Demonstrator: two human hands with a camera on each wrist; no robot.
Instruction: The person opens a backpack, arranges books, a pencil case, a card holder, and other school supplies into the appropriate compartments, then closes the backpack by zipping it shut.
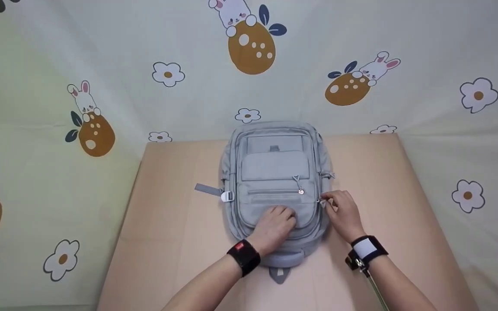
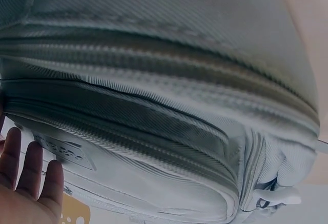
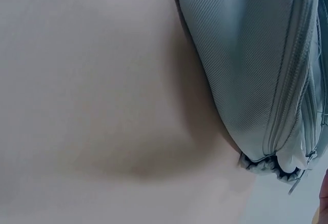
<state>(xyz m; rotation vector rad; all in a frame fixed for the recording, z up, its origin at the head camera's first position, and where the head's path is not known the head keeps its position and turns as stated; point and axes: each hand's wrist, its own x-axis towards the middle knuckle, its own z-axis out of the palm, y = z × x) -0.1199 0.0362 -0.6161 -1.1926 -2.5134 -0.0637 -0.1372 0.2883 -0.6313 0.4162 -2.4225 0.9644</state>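
Observation:
A grey backpack (image 1: 275,166) lies front side up, its padded top handle (image 1: 284,259) toward me. My left hand (image 1: 273,229) rests on the front panel near that end. The left wrist view shows its loosely bent fingers (image 2: 32,167) against the fabric, beside a long curved zipper (image 2: 138,142). At the bag's right side my right hand (image 1: 344,214) pinches a small zipper pull (image 1: 323,202) between thumb and fingertips. Only a sliver of that hand appears at the edge of the right wrist view, past the bag's side (image 3: 241,65).
A light brown table surface (image 1: 171,224) lies under the bag. From the bag's left side a grey strap (image 1: 208,189) with a white buckle (image 1: 228,196) sticks out. Another zipper pull with a charm (image 1: 301,191) lies on the front. Behind hangs a patterned cloth (image 1: 201,39).

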